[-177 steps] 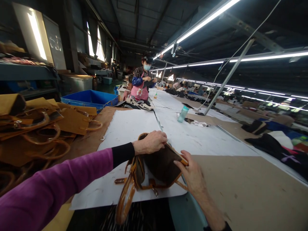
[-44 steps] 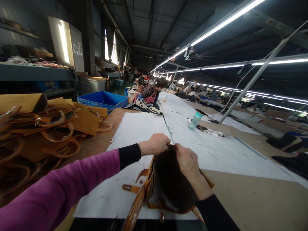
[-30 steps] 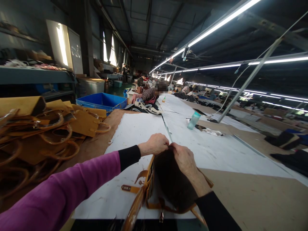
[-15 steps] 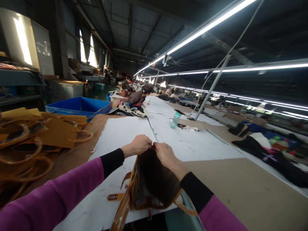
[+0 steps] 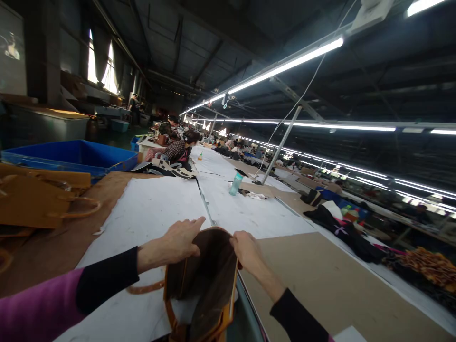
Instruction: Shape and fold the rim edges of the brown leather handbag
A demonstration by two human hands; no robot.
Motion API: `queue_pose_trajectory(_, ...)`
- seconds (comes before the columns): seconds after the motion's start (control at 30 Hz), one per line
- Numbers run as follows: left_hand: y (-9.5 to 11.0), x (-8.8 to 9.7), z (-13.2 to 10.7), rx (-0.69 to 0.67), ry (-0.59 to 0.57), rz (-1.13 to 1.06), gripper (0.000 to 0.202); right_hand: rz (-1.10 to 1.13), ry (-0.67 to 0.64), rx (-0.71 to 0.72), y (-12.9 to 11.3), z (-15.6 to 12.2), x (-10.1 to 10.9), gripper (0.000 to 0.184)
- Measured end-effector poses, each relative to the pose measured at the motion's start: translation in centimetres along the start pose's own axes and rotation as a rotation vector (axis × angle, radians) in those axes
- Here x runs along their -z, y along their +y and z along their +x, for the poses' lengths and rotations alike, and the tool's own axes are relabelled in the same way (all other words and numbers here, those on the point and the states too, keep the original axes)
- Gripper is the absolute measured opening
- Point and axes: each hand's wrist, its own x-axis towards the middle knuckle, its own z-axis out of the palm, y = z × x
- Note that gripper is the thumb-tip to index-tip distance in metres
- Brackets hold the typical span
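Note:
A dark brown handbag (image 5: 204,280) with tan leather trim stands upright at the near edge of the table, its mouth pulled open toward me. My left hand (image 5: 174,242) grips the left side of the bag's rim, thumb stretched along the top edge. My right hand (image 5: 249,251) holds the right side of the rim with fingers curled over it. A tan strap (image 5: 144,287) trails from the bag to the left over the white sheet (image 5: 149,213).
A pile of tan bags (image 5: 42,199) lies at the left, with a blue bin (image 5: 71,156) behind. A teal bottle (image 5: 235,183) stands mid-table. A person (image 5: 178,151) leans over the table farther back. Dark fabric pieces (image 5: 342,228) lie at the right. Brown board (image 5: 320,275) covers the near right.
The bag has turned upright and its mouth has been spread open between my hands. The view has swung to the right, so the tan pile has slid toward the left edge.

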Motion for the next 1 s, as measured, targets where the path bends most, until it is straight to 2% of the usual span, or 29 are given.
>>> queue_pose_trajectory(0.1, -1.5, -1.0, -1.1, 0.066, -0.046, -0.096, 0.058, 0.020, 0.033, -0.009, 0.5, -1.4, -1.3, 0.028)
queue_pose_trajectory(0.17, -2.5, -1.3, -1.2, 0.032, -0.068, -0.232, 0.036, 0.028, 0.029, 0.007, 0.4, -1.7, -1.6, 0.027)
queue_pose_trajectory(0.23, -3.4, -1.2, -1.1, -0.020, -0.076, -0.349, 0.022, 0.034, 0.006, 0.025, 0.4, -1.7, -1.2, 0.026)
queue_pose_trajectory(0.43, -6.8, 0.6, 0.0, -0.053, -0.218, -0.624, 0.023, 0.045, -0.058, 0.095, 0.6, -0.7, 0.4, 0.025)
queue_pose_trajectory(0.57, -8.4, 0.1, -0.3, 0.004, -0.266, -0.744, 0.026, 0.043, -0.096, 0.121, -0.4, -0.5, -0.2, 0.025)
queue_pose_trajectory(0.67, -8.2, -0.5, -1.4, 0.003, -0.158, -0.578, 0.022, 0.032, -0.103, 0.118, -1.6, -0.3, -0.5, 0.018)
queue_pose_trajectory(0.77, -6.5, -0.6, -2.4, -0.032, 0.048, -0.164, 0.022, 0.032, -0.109, 0.119, -2.6, 0.1, -0.4, 0.012)
queue_pose_trajectory(0.83, -4.9, -0.8, -2.7, -0.039, 0.163, 0.060, 0.026, 0.028, -0.112, 0.119, -3.0, 0.5, -0.4, 0.014)
queue_pose_trajectory(0.9, -3.2, -1.1, -2.4, -0.052, 0.219, 0.173, 0.026, 0.018, -0.109, 0.109, -3.1, 0.6, -0.5, 0.017)
queue_pose_trajectory(1.0, -1.0, -2.0, -1.1, -0.108, 0.230, 0.226, 0.019, 0.003, -0.089, 0.101, -2.8, 0.3, -0.7, 0.018)
